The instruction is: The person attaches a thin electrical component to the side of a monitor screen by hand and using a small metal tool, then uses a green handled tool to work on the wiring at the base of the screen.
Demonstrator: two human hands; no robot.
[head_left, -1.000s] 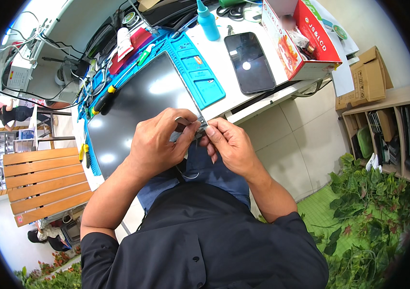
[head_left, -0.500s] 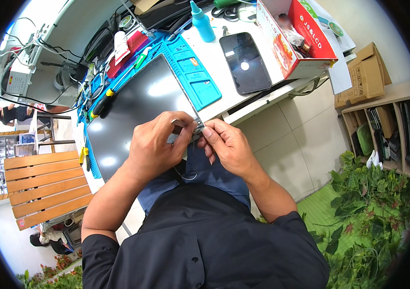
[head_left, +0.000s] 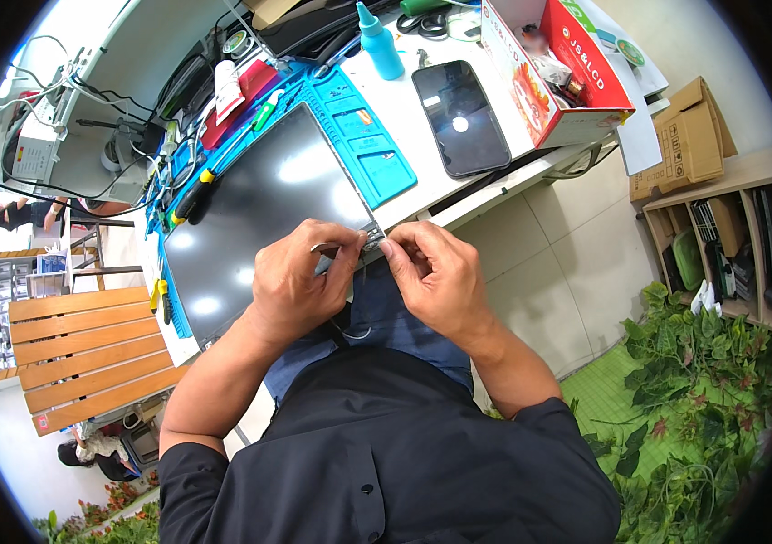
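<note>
A large dark, glossy screen panel (head_left: 259,199) lies face up at the desk's front edge, its near right corner between my hands. My left hand (head_left: 300,276) is closed in a pinch over that corner, and a thin, curved, light strip sticks out between its thumb and forefinger. Beside it, my right hand (head_left: 440,281) pinches thumb and forefinger at the corner's small metallic-looking part (head_left: 371,238). Whether it grips this part or something finer is hidden by the fingers. Below my left hand, a thin pale cable (head_left: 359,336) hangs over my lap.
Under the panel's far edges lies a blue work mat (head_left: 377,168) with compartments. A yellow-and-black screwdriver (head_left: 194,198) rests left of the panel. To the right are a black phone (head_left: 463,118), a blue squeeze bottle (head_left: 380,43) and a red-and-white box (head_left: 576,82). A slatted wooden bench (head_left: 87,349) stands left.
My right hand has turned slightly and its lower fingers have curled in. My left hand has shifted slightly lower at the same corner. The panel stays almost in place.
</note>
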